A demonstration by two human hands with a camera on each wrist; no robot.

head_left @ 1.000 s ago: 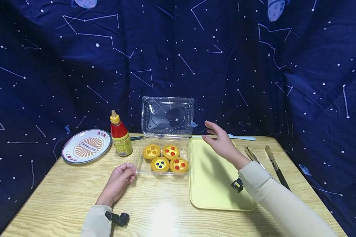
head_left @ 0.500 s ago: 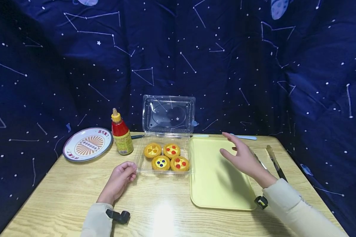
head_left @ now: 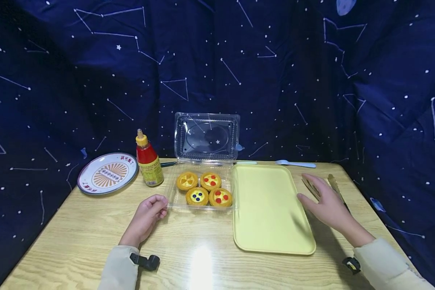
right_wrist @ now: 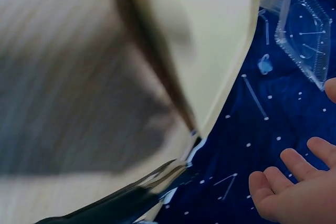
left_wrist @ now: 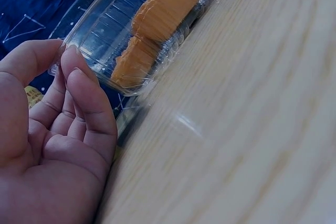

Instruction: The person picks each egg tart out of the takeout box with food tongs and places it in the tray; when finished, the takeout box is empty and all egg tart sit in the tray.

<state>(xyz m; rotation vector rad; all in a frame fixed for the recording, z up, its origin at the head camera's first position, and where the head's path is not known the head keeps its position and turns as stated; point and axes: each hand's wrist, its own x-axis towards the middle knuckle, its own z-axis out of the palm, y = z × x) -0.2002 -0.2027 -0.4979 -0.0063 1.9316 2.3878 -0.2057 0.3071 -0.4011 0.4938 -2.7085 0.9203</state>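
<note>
A clear plastic takeaway box (head_left: 172, 201) stands with its lid (head_left: 207, 137) raised at the back. Inside sit several egg tarts (head_left: 197, 196), topped with red, blue or orange pieces. My left hand (head_left: 146, 217) pinches the box's front left edge between thumb and forefinger; the left wrist view shows this grip on the clear rim (left_wrist: 65, 51). Past the right edge of a yellow tray (head_left: 272, 209), my right hand (head_left: 328, 209) hovers with fingers extended, holding nothing. Beneath it lie metal tongs (head_left: 334, 184) with dark handles, partly covered by the hand.
A red sauce bottle (head_left: 149, 165) with a yellow cap stands left of the box, beside a patterned plate (head_left: 108, 174). Along the table's back edge lie a light blue fork (head_left: 297, 164), a pale handle (head_left: 245, 162) and a dark green one (head_left: 168, 164). A starry curtain hangs behind.
My right hand has moved right and toward me, from over the tray's back part to above the tongs, uncovering the fork. My left hand stays at the box's corner.
</note>
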